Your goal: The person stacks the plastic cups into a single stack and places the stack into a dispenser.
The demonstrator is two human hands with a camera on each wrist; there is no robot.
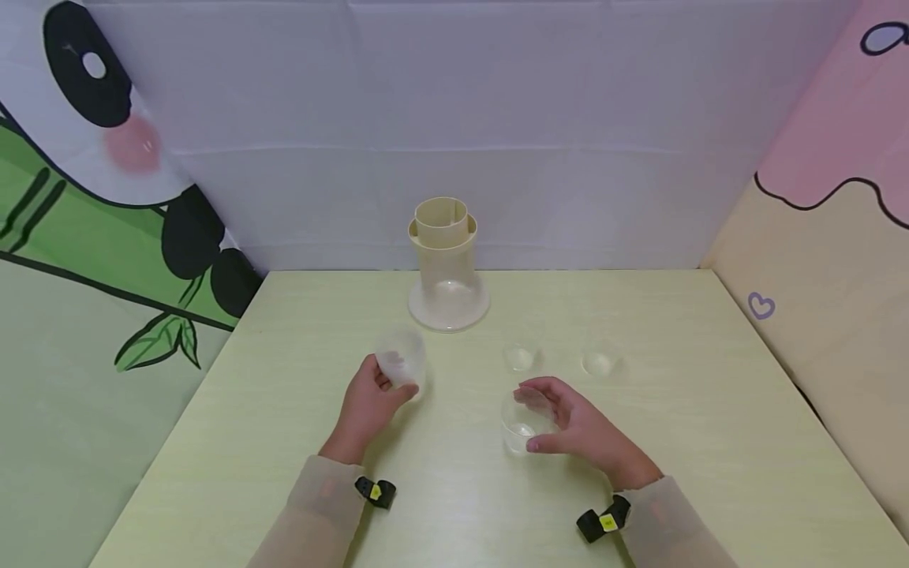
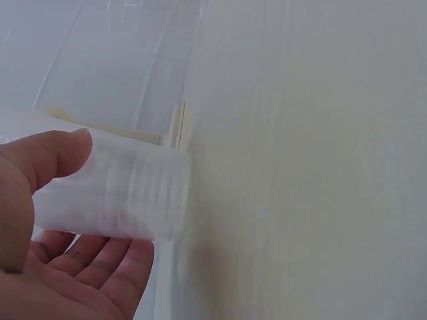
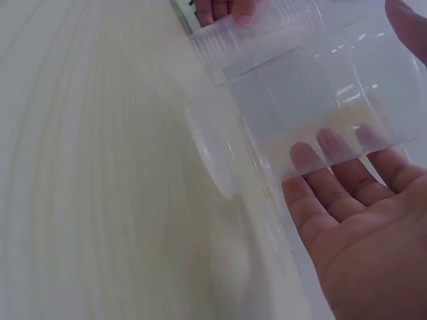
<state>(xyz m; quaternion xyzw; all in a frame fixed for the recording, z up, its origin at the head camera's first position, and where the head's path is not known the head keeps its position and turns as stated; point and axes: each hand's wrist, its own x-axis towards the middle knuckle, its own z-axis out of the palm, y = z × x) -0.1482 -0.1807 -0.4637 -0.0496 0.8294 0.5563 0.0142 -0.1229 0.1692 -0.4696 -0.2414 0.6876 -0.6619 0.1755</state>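
Observation:
My left hand (image 1: 371,409) holds a translucent whitish plastic cup (image 1: 400,359), slightly tilted in the head view. Close-set ridges ring this cup's wall in the left wrist view, where the thumb lies on one side and the fingers pass along the other. A clear plastic cup (image 3: 307,100) is in my right hand (image 1: 581,426), gripped between thumb and fingers, with fingertips showing through its wall. This cup is close over the table, in front of two more clear cups, one nearer the middle (image 1: 521,360) and one farther right (image 1: 599,363).
A cream cylindrical holder (image 1: 446,256) with a smaller tube in its top stands at the table's back, on a round whitish base (image 1: 449,314). Behind the table (image 1: 675,394) hangs a pale cloth (image 1: 554,134), with printed panels along both sides.

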